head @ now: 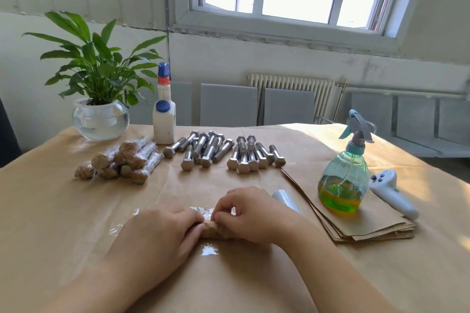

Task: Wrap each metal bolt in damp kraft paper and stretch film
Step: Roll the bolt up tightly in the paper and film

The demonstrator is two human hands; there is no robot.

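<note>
From the head view, both hands meet at the near middle of the table covered in brown kraft paper. The left hand lies curled over a bolt wrapped in tan kraft paper, gripping its left end. The right hand pinches the clear stretch film at the bundle's far side with thumb and fingertips. The film sheet spreads flat under and to the left of the hands, shining near the wrists.

Beyond the hands lies open paper, then two loose groups of bare steel hex bolts side by side. Far left sits a heap of finished film-wrapped bolts, just near a glass bowl with a green plant and a white plastic bottle with blue caps.

To the right, a roll of stretch film lies just beside the right hand, touching a stack of cut kraft paper sheets. On that stack stand a teal spray bottle with green-yellow liquid and a white handheld controller. The table's far edge runs below the radiator.

No writing is legible on any bottle.
</note>
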